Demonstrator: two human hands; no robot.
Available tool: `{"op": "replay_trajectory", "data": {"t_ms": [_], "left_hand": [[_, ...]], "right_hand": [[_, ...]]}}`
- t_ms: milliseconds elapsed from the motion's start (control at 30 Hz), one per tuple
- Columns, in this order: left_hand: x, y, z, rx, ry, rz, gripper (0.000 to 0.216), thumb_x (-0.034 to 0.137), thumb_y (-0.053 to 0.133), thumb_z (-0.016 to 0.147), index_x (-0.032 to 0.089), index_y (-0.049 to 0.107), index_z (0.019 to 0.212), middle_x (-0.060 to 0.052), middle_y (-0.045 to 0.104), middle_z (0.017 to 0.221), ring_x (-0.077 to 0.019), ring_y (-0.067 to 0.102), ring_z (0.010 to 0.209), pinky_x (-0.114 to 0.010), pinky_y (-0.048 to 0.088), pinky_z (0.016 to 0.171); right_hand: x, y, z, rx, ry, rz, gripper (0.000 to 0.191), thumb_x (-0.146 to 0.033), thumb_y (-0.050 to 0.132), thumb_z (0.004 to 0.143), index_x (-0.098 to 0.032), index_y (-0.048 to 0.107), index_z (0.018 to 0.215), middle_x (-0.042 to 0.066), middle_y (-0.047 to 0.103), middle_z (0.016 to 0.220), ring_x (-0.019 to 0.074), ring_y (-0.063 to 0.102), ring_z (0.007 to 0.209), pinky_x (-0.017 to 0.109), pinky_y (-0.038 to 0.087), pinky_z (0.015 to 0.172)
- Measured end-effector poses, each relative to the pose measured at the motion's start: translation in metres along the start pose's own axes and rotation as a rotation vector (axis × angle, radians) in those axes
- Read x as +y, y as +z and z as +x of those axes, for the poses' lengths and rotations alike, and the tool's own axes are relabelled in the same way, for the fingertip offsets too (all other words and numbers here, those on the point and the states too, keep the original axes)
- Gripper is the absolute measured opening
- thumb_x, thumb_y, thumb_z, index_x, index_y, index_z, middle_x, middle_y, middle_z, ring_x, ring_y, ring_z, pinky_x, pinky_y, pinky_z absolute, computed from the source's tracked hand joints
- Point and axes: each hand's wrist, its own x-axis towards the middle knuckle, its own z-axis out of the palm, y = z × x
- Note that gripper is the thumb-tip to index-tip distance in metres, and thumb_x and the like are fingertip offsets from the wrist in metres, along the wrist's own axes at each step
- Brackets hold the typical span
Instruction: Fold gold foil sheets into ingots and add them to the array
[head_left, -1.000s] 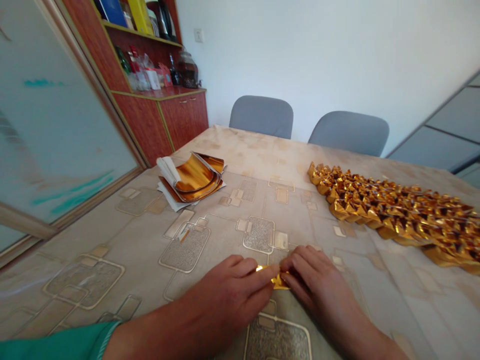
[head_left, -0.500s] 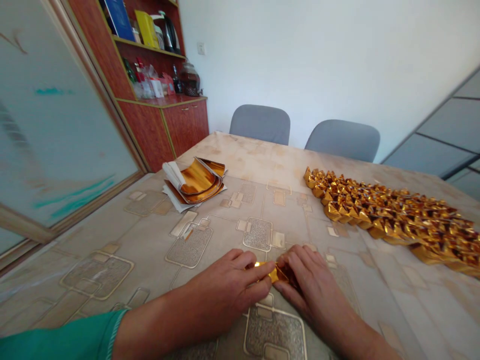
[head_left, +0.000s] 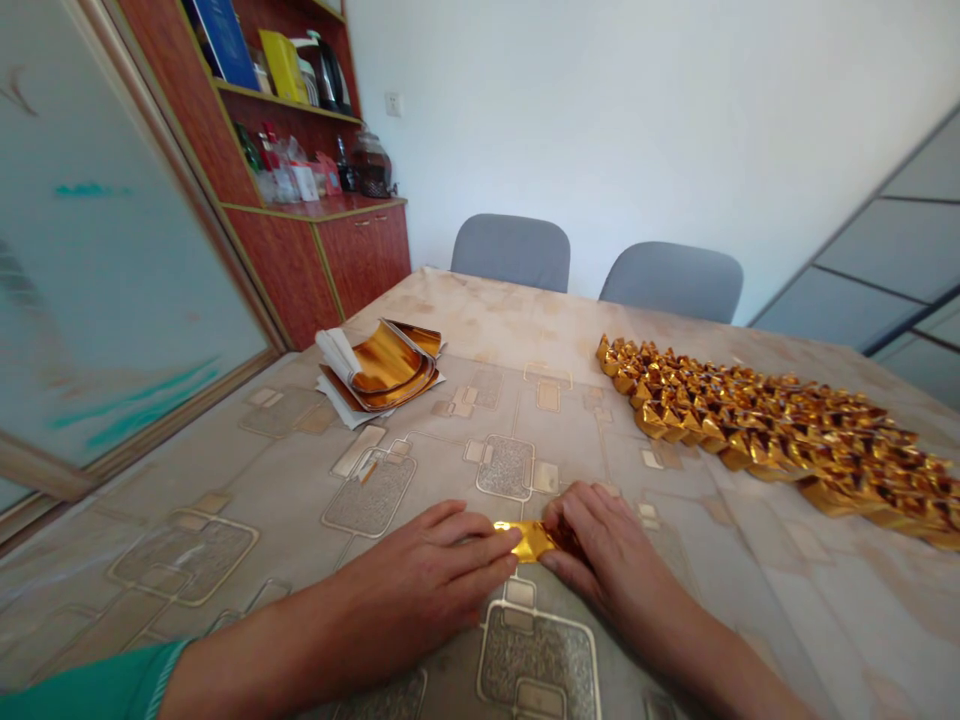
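A narrow folded strip of gold foil paper (head_left: 531, 541) lies on the table in front of me, its middle showing between my hands. My left hand (head_left: 450, 565) rests over the strip's left end, fingers stretched side by side and pressing it down; its thumb is hidden. At the other end, my right hand (head_left: 600, 545) has its fingers curled round the paper, with the thumb along the near edge. Both ends of the strip are partly covered by my fingers.
A stack of gold foil sheets with white backing (head_left: 386, 370) lies at the back left. Rows of folded gold foil pieces (head_left: 750, 410) fill the right side. A small scrap (head_left: 367, 470) lies nearer. Two grey chairs (head_left: 510, 250) stand behind the patterned tablecloth (head_left: 510, 300).
My left hand has slid a little left, its fingers flatter, baring more of the strip's middle. The right hand still grips its end. The view has shifted slightly.
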Motion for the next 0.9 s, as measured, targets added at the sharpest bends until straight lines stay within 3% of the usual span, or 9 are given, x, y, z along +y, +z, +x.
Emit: {"op": "replay_trajectory", "data": {"t_ms": [133, 367, 633, 733, 800, 900], "left_hand": [[0.002, 0.003, -0.001, -0.009, -0.052, -0.006, 0.051, 0.035, 0.064, 0.090, 0.022, 0.050, 0.137, -0.006, 0.059, 0.139, -0.0244, 0.053, 0.123, -0.041, 0.035, 0.108], [0.009, 0.002, 0.005, 0.037, -0.061, 0.020, 0.049, 0.029, 0.065, 0.089, 0.021, 0.051, 0.135, -0.007, 0.059, 0.137, -0.0273, 0.056, 0.119, -0.043, 0.039, 0.103], [0.008, -0.003, 0.003, 0.025, -0.094, -0.057, 0.044, 0.034, 0.064, 0.090, 0.024, 0.055, 0.133, -0.005, 0.060, 0.136, -0.0259, 0.054, 0.118, -0.041, 0.039, 0.103], [0.007, -0.006, 0.014, 0.020, -0.149, -0.148, 0.025, 0.033, 0.057, 0.095, 0.025, 0.066, 0.117, -0.003, 0.066, 0.123, -0.0229, 0.057, 0.107, -0.038, 0.042, 0.096], [0.007, -0.006, 0.027, 0.028, -0.217, -0.197, 0.019, 0.029, 0.052, 0.098, 0.024, 0.070, 0.100, -0.002, 0.068, 0.109, -0.0206, 0.058, 0.100, -0.035, 0.043, 0.090], [0.008, -0.005, 0.046, 0.077, -0.414, -0.181, 0.008, 0.025, 0.063, 0.089, 0.018, 0.066, 0.091, -0.005, 0.065, 0.098, -0.0230, 0.057, 0.096, -0.035, 0.045, 0.083]], "right_hand": [[-0.004, 0.003, 0.001, 0.031, 0.005, -0.015, 0.015, -0.023, 0.067, 0.088, -0.020, 0.053, 0.088, 0.004, 0.058, 0.090, 0.0243, 0.052, 0.085, 0.039, 0.040, 0.076], [-0.012, 0.016, 0.004, 0.140, 0.076, -0.088, 0.019, -0.025, 0.073, 0.081, -0.020, 0.054, 0.084, 0.004, 0.057, 0.087, 0.0249, 0.052, 0.082, 0.039, 0.037, 0.073], [0.011, -0.003, 0.002, -0.016, 0.037, 0.232, 0.015, -0.011, 0.068, 0.085, -0.021, 0.057, 0.089, 0.001, 0.059, 0.093, 0.0204, 0.053, 0.088, 0.032, 0.041, 0.077], [0.014, -0.006, 0.003, -0.032, 0.032, 0.261, 0.016, -0.012, 0.070, 0.084, -0.021, 0.057, 0.089, 0.000, 0.058, 0.092, 0.0199, 0.053, 0.088, 0.032, 0.041, 0.076], [0.015, -0.005, 0.004, -0.029, 0.013, 0.268, 0.008, -0.019, 0.064, 0.091, -0.021, 0.057, 0.087, 0.001, 0.057, 0.089, 0.0198, 0.052, 0.086, 0.033, 0.041, 0.076], [0.016, -0.003, 0.005, -0.017, 0.001, 0.297, 0.016, -0.020, 0.050, 0.099, -0.020, 0.058, 0.084, 0.001, 0.057, 0.086, 0.0191, 0.053, 0.084, 0.033, 0.041, 0.077]]}}
